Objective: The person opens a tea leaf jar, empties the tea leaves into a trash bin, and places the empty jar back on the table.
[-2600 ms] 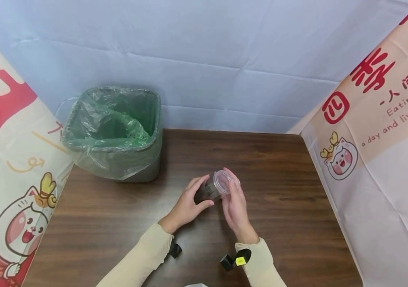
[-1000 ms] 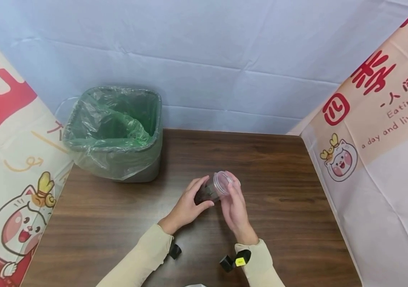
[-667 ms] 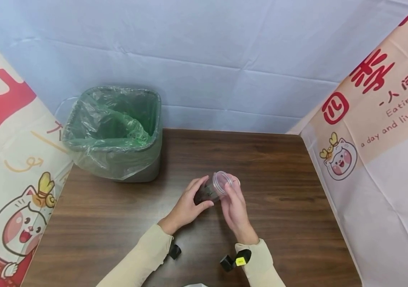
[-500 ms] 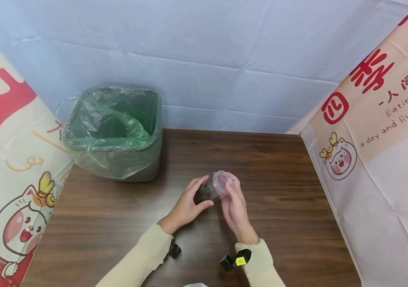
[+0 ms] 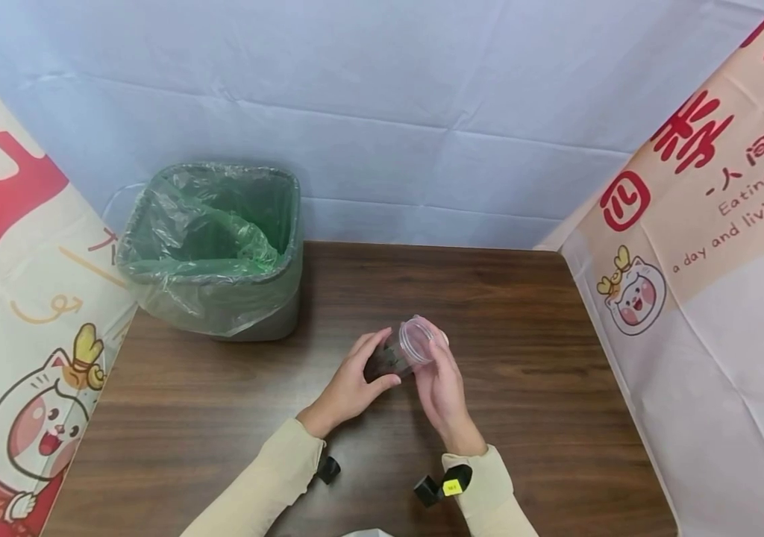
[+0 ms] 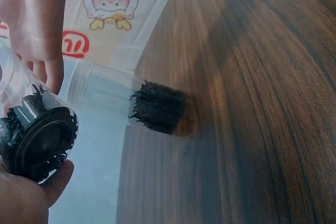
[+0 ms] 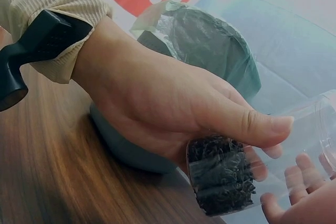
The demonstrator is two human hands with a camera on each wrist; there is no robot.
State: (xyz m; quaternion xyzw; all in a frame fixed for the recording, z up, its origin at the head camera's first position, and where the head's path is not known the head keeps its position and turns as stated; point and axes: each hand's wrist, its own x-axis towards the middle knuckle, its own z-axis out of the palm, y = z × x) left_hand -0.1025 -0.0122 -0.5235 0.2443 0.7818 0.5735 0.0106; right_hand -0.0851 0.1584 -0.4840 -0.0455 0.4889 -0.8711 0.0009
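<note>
My left hand (image 5: 347, 388) grips a clear cylindrical jar (image 5: 392, 358), fingers and thumb curled round its lower part. Tilted, its mouth end faces right and dark shreds like dry tea leaves (image 7: 218, 174) fill its bottom end. Around the ringed mouth end curl the thumb and fingers of my right hand (image 5: 439, 373); I cannot tell whether a lid sits there. In the right wrist view the right fingers show through the clear wall. The left wrist view has a second clear jar (image 6: 157, 106) beyond, its base on the table, dark shreds inside, its rim near the right fingers.
A grey bin (image 5: 274, 317) with a green translucent liner stands at the table's back left. The brown wooden table (image 5: 523, 388) lies beneath both hands. A pale blue cloth (image 5: 382, 112) backs it, with printed banners either side. Something white (image 5: 367, 533) shows at the bottom edge.
My right thumb and fingers have shifted a little around the jar's mouth. The left hand and the jar stay in nearly the same place.
</note>
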